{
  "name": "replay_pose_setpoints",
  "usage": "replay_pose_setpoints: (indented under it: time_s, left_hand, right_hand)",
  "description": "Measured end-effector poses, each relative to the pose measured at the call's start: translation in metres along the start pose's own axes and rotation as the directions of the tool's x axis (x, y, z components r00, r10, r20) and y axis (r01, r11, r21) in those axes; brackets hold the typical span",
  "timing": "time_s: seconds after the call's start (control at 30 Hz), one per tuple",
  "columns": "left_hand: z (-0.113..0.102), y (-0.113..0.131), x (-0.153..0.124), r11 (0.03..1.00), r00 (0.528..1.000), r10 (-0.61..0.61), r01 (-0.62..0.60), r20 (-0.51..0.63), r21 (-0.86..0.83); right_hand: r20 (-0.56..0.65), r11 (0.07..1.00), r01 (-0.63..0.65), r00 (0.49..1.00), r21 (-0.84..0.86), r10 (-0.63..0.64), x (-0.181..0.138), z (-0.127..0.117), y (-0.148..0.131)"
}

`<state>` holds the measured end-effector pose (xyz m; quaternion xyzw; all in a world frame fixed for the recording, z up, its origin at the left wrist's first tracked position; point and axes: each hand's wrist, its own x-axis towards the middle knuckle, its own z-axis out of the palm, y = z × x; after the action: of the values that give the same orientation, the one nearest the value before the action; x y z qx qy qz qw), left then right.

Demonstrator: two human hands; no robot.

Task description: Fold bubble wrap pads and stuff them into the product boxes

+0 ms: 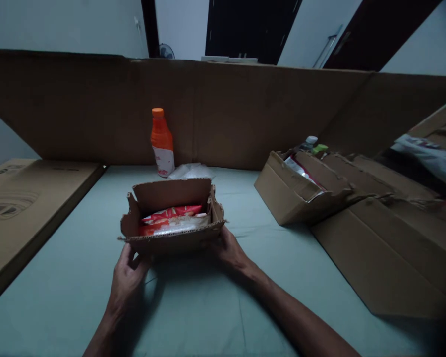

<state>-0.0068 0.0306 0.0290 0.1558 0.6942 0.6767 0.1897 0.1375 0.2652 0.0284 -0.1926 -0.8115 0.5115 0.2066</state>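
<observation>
Between my two hands is a small open-topped cardboard box (178, 243) with ragged cut edges. Red packets (174, 213) and a clear plastic-wrapped packet (182, 225) lie inside it. My left hand (128, 275) grips the box at its lower left front corner, thumb up against the front wall. At the lower right corner, my right hand (228, 250) has hold of the box, its fingers mostly hidden beneath and behind it. Behind the box stands an orange bottle (162, 144) with a white label, beside a crumpled clear plastic bag (191, 171).
To the right, a cardboard box (286, 191) holds packets and bottles, with a larger cardboard box (379, 258) against it. A flat printed carton (33, 198) lies at the left. Across the back of the pale green surface (282, 297) runs a cardboard wall (245, 114).
</observation>
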Motion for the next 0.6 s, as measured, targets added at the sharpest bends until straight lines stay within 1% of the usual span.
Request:
replay_pose_setpoints:
  time_s: [0.03, 0.1, 0.2, 0.27, 0.3, 0.37, 0.43, 0.5, 0.53, 0.6]
  left_hand:
    - [0.008, 0.007, 0.005, 1.000, 1.000, 0.023, -0.023, 0.003, 0.007]
    - [0.030, 0.020, 0.013, 0.998, 0.997, 0.066, -0.065, 0.041, -0.009]
    - [0.064, 0.029, 0.015, 0.993, 0.984, 0.104, -0.094, 0.144, -0.074]
    - [0.073, 0.027, 0.008, 0.992, 0.974, 0.109, -0.094, 0.197, -0.087]
    - [0.071, 0.024, 0.003, 0.993, 0.974, 0.096, -0.081, 0.205, -0.084]
    - [0.054, 0.018, -0.004, 0.997, 0.984, 0.042, -0.030, 0.173, -0.072]
    - [0.030, 0.016, -0.006, 0.999, 0.994, -0.007, 0.012, 0.105, -0.047]
    - [0.013, 0.020, -0.002, 1.000, 1.000, -0.006, 0.006, 0.028, -0.021]
    - [0.010, 0.022, 0.001, 1.000, 1.000, 0.010, -0.010, -0.003, -0.019]
    - [0.015, 0.025, 0.005, 0.999, 0.999, 0.037, -0.038, -0.016, -0.036]
  right_hand:
    - [-0.018, 1.000, -0.008, 1.000, 0.007, 0.008, 0.003, -0.006, -0.001]
    - [-0.081, 0.999, -0.032, 0.996, 0.006, 0.033, 0.000, -0.026, 0.002]
    - [-0.236, 0.993, -0.107, 0.967, -0.054, 0.091, -0.022, -0.063, 0.011]
    - [-0.313, 0.983, -0.155, 0.942, -0.096, 0.118, -0.041, -0.076, 0.015]
    - [-0.328, 0.980, -0.164, 0.937, -0.113, 0.119, -0.048, -0.076, 0.015]
    - [-0.294, 0.982, -0.125, 0.953, -0.144, 0.078, -0.052, -0.064, 0.009]
    - [-0.216, 0.988, -0.034, 0.976, -0.151, 0.000, -0.044, -0.043, -0.004]
    - [-0.159, 0.990, 0.050, 0.985, -0.129, -0.070, -0.028, -0.027, -0.016]
    - [-0.152, 0.990, 0.072, 0.984, -0.118, -0.089, -0.021, -0.023, -0.019]
    - [-0.160, 0.992, 0.064, 0.984, -0.112, -0.081, -0.016, -0.025, -0.019]
